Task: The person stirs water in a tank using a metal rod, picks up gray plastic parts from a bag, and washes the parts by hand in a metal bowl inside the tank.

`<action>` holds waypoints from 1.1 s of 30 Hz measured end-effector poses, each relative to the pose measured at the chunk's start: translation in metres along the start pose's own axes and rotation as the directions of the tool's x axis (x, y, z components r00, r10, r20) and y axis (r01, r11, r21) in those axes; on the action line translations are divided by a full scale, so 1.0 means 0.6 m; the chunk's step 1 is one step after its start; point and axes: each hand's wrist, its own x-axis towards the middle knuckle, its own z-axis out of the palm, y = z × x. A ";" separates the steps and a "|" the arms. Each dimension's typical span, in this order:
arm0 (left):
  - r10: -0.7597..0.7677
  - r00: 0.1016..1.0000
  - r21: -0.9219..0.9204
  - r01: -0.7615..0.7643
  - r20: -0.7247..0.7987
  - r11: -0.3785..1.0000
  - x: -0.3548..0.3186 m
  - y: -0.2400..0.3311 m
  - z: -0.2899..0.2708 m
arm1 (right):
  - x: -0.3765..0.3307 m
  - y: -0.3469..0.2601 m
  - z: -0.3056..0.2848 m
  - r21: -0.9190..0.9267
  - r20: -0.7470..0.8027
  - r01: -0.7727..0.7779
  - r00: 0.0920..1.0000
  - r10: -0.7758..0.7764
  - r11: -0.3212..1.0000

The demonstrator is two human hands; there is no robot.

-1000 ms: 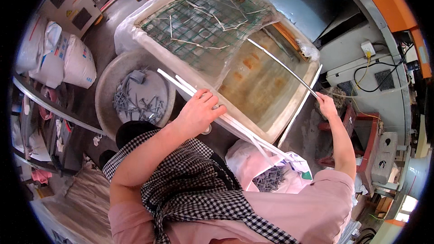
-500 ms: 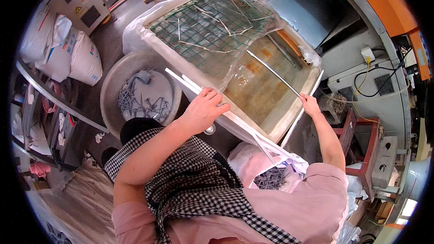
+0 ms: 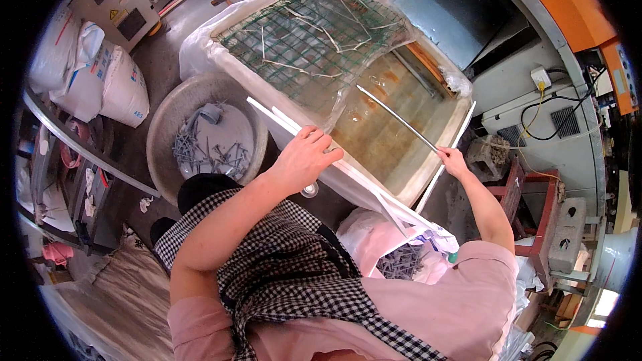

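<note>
My right hand (image 3: 454, 161) is closed round the near end of a thin metal rod (image 3: 396, 116). The rod slants away to the left, over the shallow cloudy water in a large pale tank (image 3: 409, 195). My left hand (image 3: 304, 162) rests at the tank's near rim, beside white strips (image 3: 271, 115) lying along that edge. Its fingers are curled in, and what they hold, if anything, is hidden. A green wire mesh (image 3: 294, 60) with thin pale sticks on it covers the far left part of the tank.
Left of the tank stands a round tub (image 3: 160, 135) with grey plastic pieces (image 3: 208, 150). A plastic bag (image 3: 361, 232) of similar pieces stands close in front of me. White sacks (image 3: 126, 87) are at far left; a red metal frame (image 3: 535, 227) and grey machine are at right.
My right hand has shifted slightly left and nearer to me, and the rod's far tip has moved left and nearer too. My left hand has hardly moved.
</note>
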 end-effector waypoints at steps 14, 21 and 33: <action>0.009 1.000 0.005 -0.009 -0.022 1.000 -0.001 0.004 -0.005 | -0.047 -0.015 -0.064 -0.109 -0.077 0.158 0.983 -0.167 0.981; 0.012 1.000 0.011 -0.011 -0.007 1.000 0.008 0.001 0.005 | -0.071 -0.019 -0.051 -0.024 0.029 0.085 0.996 -0.085 0.996; 0.013 1.000 0.009 -0.013 -0.017 1.000 0.004 -0.003 0.003 | 0.030 -0.045 0.061 0.141 -0.023 0.074 0.997 -0.072 0.987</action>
